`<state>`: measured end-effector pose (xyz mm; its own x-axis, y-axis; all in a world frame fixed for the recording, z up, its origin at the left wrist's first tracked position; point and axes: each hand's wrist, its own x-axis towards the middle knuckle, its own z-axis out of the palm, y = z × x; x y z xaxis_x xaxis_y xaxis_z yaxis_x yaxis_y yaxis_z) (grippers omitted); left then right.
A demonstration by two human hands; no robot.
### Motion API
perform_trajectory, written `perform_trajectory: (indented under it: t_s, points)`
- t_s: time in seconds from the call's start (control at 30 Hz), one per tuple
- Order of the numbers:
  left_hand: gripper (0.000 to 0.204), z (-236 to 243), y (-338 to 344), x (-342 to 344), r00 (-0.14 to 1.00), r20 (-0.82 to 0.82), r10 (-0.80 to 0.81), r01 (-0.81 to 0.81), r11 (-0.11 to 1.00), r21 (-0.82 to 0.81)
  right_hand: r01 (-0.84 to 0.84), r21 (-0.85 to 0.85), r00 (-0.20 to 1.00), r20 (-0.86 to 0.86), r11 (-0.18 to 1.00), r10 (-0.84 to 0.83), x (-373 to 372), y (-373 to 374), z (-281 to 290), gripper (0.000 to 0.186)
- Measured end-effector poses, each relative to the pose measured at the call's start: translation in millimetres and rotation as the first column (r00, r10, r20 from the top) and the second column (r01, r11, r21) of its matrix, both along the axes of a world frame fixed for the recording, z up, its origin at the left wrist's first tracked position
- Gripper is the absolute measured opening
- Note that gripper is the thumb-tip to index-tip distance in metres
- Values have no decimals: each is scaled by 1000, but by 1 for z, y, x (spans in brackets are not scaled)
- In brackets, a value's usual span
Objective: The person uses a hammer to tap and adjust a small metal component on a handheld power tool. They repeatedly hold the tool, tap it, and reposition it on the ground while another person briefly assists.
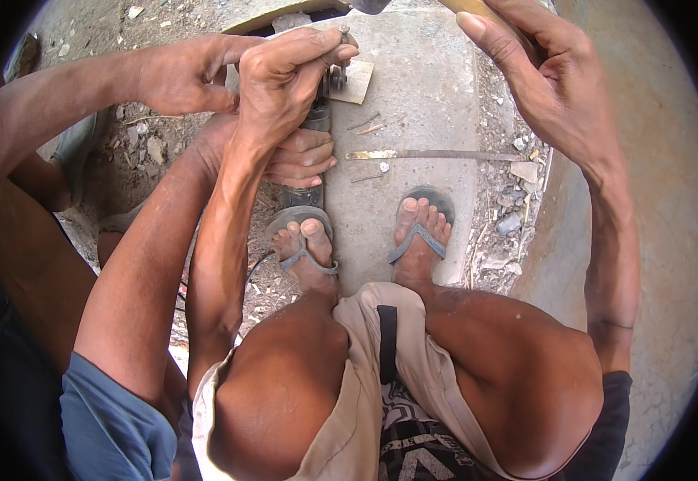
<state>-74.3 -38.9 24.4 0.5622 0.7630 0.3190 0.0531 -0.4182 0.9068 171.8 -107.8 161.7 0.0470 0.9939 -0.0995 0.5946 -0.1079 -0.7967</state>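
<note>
My left hand [281, 84] is closed, pinching a small metal pin or bolt [344, 35] upright between thumb and fingers. It sits above a dark cylindrical power tool [314, 120] lying along the slab. My right hand [553, 76] is wrapped round the wooden handle [489, 14] of a hammer at the top edge. The dark hammer head [370, 4] is partly cut off there, to the right of the pin. Another person's hand [301, 158] grips the tool's body below my left hand. That person's other hand [191, 74] reaches in beside my left wrist, its fingertips hidden.
A concrete slab [413, 88] lies under my sandalled feet. On it are a thin metal strip [437, 155], a small flat square piece [353, 82] and short scraps. Rubble [513, 196] lines the right side. The co-worker's blue-clothed limb [116, 417] crowds my left.
</note>
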Motion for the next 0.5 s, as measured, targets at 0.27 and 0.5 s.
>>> perform_trajectory:
  t_s: [0.27,0.5]
  points:
    - [16,2,-1,-4,998,-62,-12,16,999,50,16,-215,999,44,976,-6,-8,4,20,36]
    - [17,10,-4,-4,985,-169,-44,56,996,66,-122,-2,981,153,993,121,-16,-2,18,34]
